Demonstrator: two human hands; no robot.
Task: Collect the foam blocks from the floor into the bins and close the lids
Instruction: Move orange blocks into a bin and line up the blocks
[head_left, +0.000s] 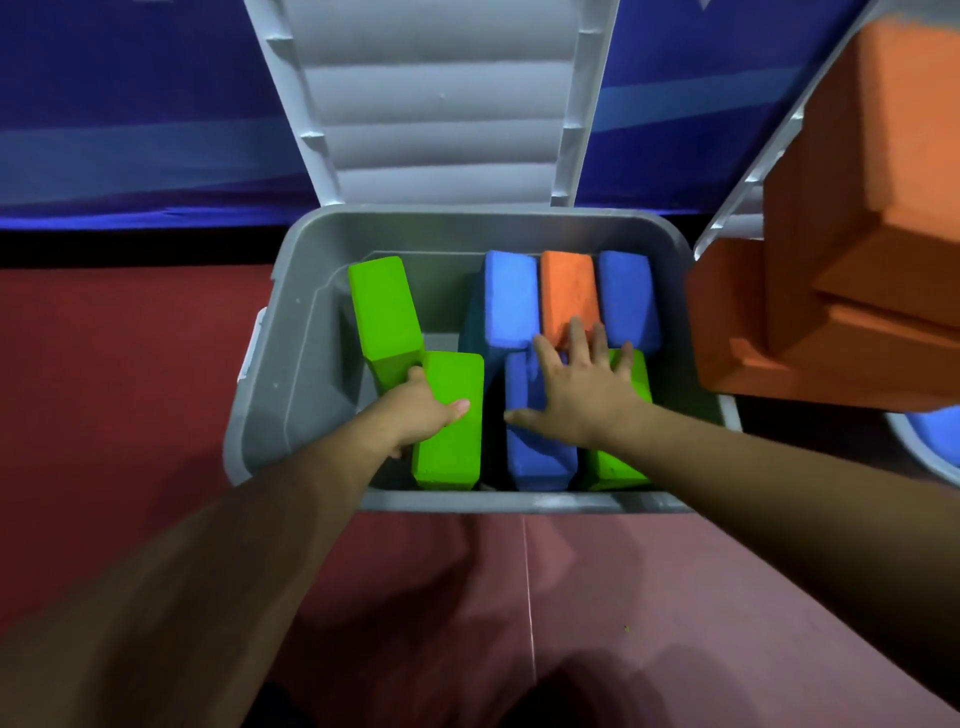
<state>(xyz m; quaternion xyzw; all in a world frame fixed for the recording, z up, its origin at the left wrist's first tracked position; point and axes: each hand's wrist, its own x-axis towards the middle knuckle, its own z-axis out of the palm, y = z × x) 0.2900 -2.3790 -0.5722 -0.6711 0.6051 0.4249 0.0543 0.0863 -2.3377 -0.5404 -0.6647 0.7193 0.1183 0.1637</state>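
step: packing bin (260, 415) | left grip (421, 410) grasps green block (449, 441) | right grip (582, 384) splayed, pressing blue block (540, 452) | next: seat block, drop lid (441, 104)

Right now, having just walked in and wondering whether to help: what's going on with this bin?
Foam blocks are being packed into the grey bin, whose lid stands open. The left grip holds a green block at the bin's front left. The right grip rests flat on a blue block and its neighbours. Orange blocks are piled to the right.
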